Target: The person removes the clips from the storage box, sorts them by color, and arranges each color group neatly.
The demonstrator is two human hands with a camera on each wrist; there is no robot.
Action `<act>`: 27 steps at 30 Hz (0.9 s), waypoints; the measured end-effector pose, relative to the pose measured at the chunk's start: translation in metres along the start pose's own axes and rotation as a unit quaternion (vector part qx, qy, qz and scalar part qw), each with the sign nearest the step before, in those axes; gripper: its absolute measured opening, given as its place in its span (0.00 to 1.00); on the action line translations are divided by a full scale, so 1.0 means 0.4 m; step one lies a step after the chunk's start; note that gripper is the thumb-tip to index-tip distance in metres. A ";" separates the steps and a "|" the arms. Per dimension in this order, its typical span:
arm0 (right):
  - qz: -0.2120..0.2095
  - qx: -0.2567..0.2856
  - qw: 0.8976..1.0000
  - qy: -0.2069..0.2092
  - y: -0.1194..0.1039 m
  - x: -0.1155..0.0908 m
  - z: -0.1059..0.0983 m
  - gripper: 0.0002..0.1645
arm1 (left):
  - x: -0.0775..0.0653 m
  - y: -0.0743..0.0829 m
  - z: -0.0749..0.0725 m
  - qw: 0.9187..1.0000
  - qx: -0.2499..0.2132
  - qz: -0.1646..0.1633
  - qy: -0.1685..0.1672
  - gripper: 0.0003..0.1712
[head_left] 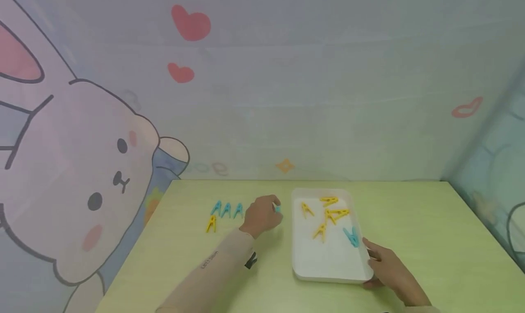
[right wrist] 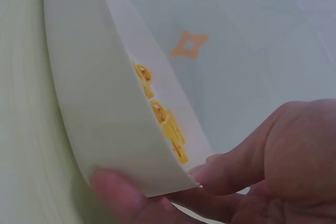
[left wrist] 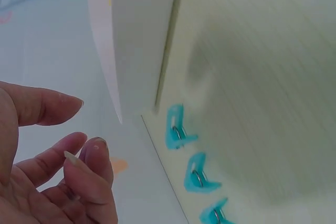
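My left hand point(head_left: 262, 215) reaches over the table just left of the white tray point(head_left: 299, 258). In the left wrist view, a gap separates its thumb point(left wrist: 52, 108) from the bent fingers, with nothing held between them. A bit of blue point(head_left: 277, 209) shows beside its fingertips in the head view. My right hand point(head_left: 387, 267) grips the tray's near right corner, thumb at the rim and fingers beneath. Inside the tray lie several yellow clothespins point(head_left: 321, 231) and one blue clothespin point(head_left: 351, 237). Blue clothespins point(left wrist: 198, 173) stand on the table in the left wrist view.
Left of my left hand, three blue clothespins point(head_left: 227, 210) form a row, with a yellow clothespin point(head_left: 211, 223) before them. The pale green table point(head_left: 422, 222) meets a printed cloth backdrop point(head_left: 311, 99). A dark cable point(head_left: 510, 233) hangs at the far right.
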State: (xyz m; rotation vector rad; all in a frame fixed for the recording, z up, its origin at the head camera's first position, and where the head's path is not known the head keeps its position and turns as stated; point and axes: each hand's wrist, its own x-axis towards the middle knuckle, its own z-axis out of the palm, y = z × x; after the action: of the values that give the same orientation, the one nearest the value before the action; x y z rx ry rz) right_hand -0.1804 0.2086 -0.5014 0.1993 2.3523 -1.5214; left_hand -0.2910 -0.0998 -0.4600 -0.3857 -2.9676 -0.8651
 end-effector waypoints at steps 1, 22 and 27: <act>-0.002 -0.002 1.000 -0.002 0.000 0.000 -0.001 0.34 | 0.002 0.007 0.006 1.000 -0.001 0.002 -0.001 0.23; 0.019 0.042 0.999 0.009 -0.016 0.010 -0.019 0.36 | 0.022 0.159 0.141 0.991 0.020 0.104 -0.076 0.19; 0.021 0.067 0.998 -0.005 -0.019 0.010 -0.022 0.37 | 0.032 0.166 0.183 0.990 0.063 0.083 -0.100 0.20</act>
State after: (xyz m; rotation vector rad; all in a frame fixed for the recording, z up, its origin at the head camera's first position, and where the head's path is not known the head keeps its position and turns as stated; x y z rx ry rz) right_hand -0.1882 0.2131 -0.4929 0.2716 2.2255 -1.6574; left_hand -0.2839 -0.0036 -0.4858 -0.7421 -3.0905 -0.6555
